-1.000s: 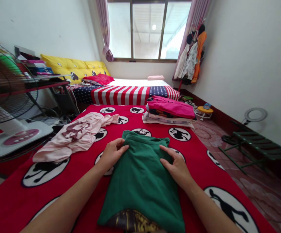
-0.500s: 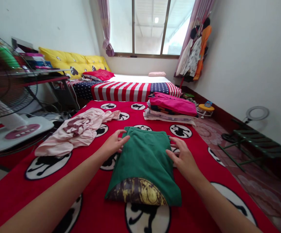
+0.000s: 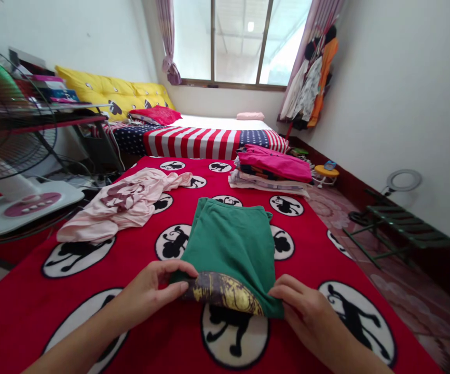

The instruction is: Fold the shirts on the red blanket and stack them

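Observation:
A folded green T-shirt [image 3: 232,239] lies on the red blanket [image 3: 306,343], a dark and gold print along its near edge. At its near left corner, my left hand [image 3: 152,291] pinches the cloth between thumb and fingers. The near right corner is gripped by my right hand [image 3: 306,306], its fingertips pressed together on the fabric. That near edge looks slightly raised and curved. Beyond it to the left is a crumpled pale pink garment [image 3: 131,202]. A stack of folded clothes [image 3: 273,166], bright pink on top, sits at the far right.
On the left stand a fan [image 3: 33,202] and a cluttered desk [image 3: 77,119]. A bed [image 3: 209,122] is under the window. To the right are a yellow stool [image 3: 326,171], a green folding seat [image 3: 407,226] and a ring light [image 3: 404,180]. Clothes [image 3: 310,85] hang by the curtain.
Both hands have moved from the T-shirt's far sides toward me and closed on its near corners. The near edge has been lifted slightly. The view has shifted a little.

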Demonstrator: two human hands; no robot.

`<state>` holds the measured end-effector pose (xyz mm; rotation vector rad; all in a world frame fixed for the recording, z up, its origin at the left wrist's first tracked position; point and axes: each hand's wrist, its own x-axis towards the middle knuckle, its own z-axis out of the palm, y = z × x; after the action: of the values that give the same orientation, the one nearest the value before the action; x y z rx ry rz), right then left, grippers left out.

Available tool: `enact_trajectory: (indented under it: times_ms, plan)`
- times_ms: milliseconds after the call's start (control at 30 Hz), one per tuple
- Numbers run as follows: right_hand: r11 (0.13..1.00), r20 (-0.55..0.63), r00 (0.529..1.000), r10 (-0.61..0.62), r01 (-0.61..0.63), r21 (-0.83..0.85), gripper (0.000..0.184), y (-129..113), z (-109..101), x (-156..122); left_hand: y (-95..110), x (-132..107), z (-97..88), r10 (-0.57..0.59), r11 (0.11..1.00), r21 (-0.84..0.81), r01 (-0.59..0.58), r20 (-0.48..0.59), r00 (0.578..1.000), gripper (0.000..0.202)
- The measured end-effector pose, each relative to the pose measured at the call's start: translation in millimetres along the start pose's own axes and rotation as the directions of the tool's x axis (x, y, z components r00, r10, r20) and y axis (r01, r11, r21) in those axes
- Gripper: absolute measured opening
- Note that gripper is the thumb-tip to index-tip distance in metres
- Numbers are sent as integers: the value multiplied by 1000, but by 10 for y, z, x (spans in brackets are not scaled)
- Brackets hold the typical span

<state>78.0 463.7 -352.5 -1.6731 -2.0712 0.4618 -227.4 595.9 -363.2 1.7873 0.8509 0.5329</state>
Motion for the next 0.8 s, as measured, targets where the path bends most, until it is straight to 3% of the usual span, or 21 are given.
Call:
enact_trajectory:
  times_ms: [100, 233, 333, 400, 467, 533, 567, 633, 733, 800]
  plan:
    - [997, 61, 998, 25, -21, -73, 28, 0, -120, 85, 49, -11, -2, 16, 987, 160, -13, -19, 1000, 20]
    - [983, -53, 982, 180, -182, -38, 12, 126, -233, 247, 48, -45, 55, 65, 929, 365, -59, -3, 998, 25]
    - [963, -96, 961, 260, -265, -45, 16, 210, -200, 369, 6, -64, 73, 101, 875, 471, -106, 36, 994, 27]
    - [954, -99, 954, 284, -292, -68, 16, 226, -142, 423, -14, -84, 88, 159, 823, 552, -134, 2, 987, 26]
    - [952, -102, 954, 282, -292, -91, 14, 215, -88, 454, -1, -110, 141, 302, 736, 655, -172, -90, 949, 23]
    - [958, -112, 958, 262, -273, -93, 13, 195, -58, 471, 57, -130, 254, 485, 638, 728, -251, -126, 865, 20]
    - [960, -117, 960, 255, -266, -90, 14, 189, -53, 478, 99, -130, 331, 551, 593, 741, -314, -90, 829, 20]
    - [963, -120, 962, 246, -257, -86, 16, 194, -57, 494, 189, -102, 506, 599, 537, 712, -452, 56, 799, 26]
    - [964, -138, 961, 240, -252, -81, 22, 257, -72, 523, 282, -9, 732, 503, 538, 650, -537, 264, 823, 36]
    - [951, -182, 948, 262, -286, -119, 24, 314, -78, 533, 302, 36, 810, 437, 551, 647, -527, 314, 843, 30]
